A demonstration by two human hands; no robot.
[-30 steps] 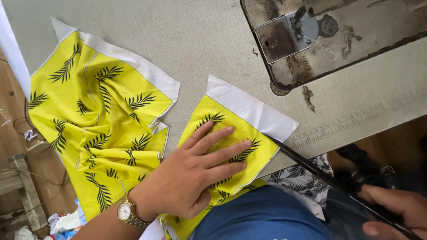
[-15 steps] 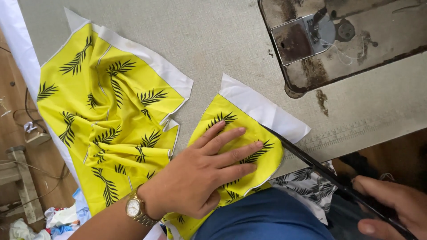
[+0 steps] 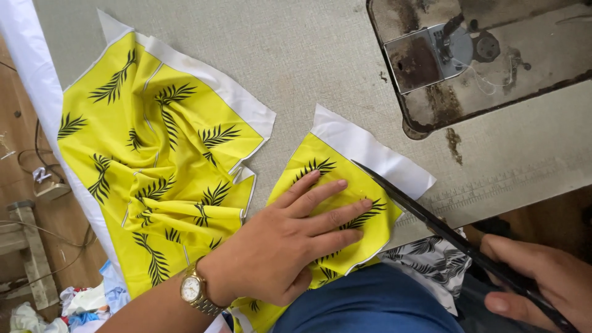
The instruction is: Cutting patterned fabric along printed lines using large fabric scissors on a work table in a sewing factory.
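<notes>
My left hand [image 3: 290,237], with a gold wristwatch, lies flat with fingers spread on a small yellow fabric piece [image 3: 336,185] printed with dark leaves and edged in white. It pins the piece to the grey sewing table [image 3: 296,68]. My right hand [image 3: 542,280] at the lower right grips black scissors [image 3: 431,219]. Their long blades reach up-left onto the white edge of the small piece, close to my left fingertips. A bigger piece of the same yellow fabric [image 3: 154,160] lies crumpled to the left.
A sewing machine bed with a worn metal needle plate [image 3: 431,52] sits at the top right. A printed ruler strip [image 3: 512,182] runs along the table's front edge. Scraps litter the wooden floor [image 3: 37,308] at the lower left. Blue trousers [image 3: 370,305] show below.
The scissors have slid up-left, their tips now over the small piece's white edge. My left hand stays pressed flat on the fabric. The view shifted slightly.
</notes>
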